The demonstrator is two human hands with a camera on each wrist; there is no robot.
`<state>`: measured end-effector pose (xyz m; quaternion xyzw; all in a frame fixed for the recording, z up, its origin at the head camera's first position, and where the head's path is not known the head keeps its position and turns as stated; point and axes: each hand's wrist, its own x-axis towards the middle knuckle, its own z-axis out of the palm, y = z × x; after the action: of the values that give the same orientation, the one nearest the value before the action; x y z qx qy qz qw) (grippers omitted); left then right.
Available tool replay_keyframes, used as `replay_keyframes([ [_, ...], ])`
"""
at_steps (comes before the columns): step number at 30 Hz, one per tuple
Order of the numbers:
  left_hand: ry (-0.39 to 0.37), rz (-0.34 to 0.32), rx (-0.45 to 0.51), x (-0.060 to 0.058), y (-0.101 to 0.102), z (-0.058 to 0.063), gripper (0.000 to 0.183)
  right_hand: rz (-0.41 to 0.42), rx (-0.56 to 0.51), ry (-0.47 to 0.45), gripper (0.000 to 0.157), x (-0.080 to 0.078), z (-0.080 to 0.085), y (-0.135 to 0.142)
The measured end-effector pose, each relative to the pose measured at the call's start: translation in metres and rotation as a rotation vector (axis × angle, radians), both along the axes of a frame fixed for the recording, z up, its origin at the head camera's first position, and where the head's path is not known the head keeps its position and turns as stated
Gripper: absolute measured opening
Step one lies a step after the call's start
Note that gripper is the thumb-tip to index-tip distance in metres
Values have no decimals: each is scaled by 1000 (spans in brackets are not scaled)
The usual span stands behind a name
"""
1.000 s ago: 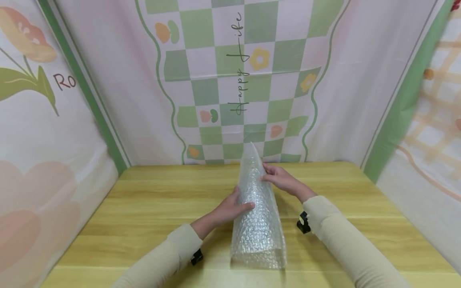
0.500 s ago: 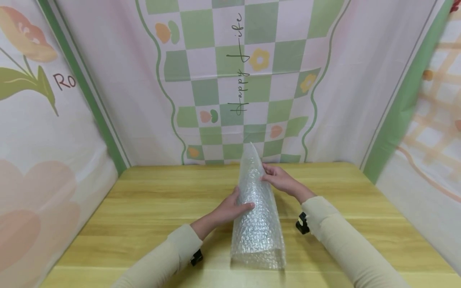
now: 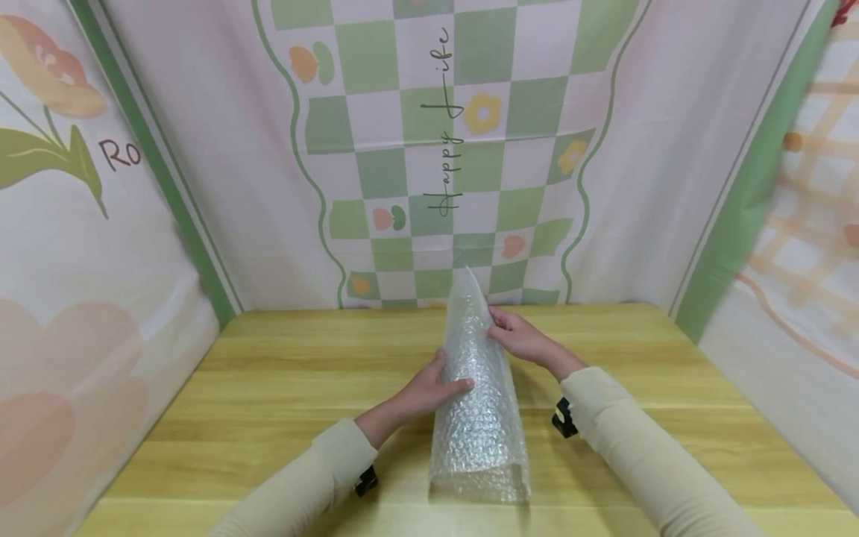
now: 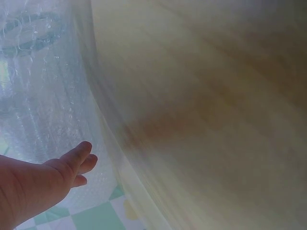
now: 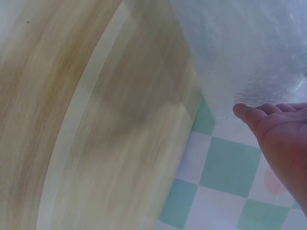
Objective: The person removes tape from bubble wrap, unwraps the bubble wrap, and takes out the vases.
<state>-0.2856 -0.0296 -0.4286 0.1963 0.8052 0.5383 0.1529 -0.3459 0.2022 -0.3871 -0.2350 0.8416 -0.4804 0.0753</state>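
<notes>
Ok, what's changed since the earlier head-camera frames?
Very little: the lower right edge of the translucent, tapering bubble-wrap piece has drawn slightly left. Nothing was newly taken or let go; the left bare-hand grip and right bare-hand grip stay on it.

Bubble wrap (image 3: 479, 429), glossy, bumpy plastic; tabletop (image 3: 282, 373), smooth wood-look; sleeves (image 3: 295, 481), matt cloth

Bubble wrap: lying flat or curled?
Curled: the bubble wrap bulges between the left hand and right hand, one layer arching over another at its near end.
</notes>
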Motion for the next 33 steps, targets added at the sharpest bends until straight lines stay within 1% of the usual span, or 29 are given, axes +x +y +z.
replay_keyframes([
  [3, 4, 0, -1, 0, 0, 0, 102, 10, 11, 24, 57, 0, 0, 0],
  [15, 4, -7, 20, 1, 0, 0, 102, 9, 38, 43, 55, 3, 1, -1],
  [24, 14, -14, 8, 1, -1, 1, 102, 12, 52, 63, 53, 2, 1, -2],
  [29, 18, -19, 10, 2, -2, 0, 101, 12, 41, 54, 53, 1, 0, -2],
  [33, 21, -19, 13, 1, -1, 0, 101, 11, 29, 27, 53, 1, -1, -1],
])
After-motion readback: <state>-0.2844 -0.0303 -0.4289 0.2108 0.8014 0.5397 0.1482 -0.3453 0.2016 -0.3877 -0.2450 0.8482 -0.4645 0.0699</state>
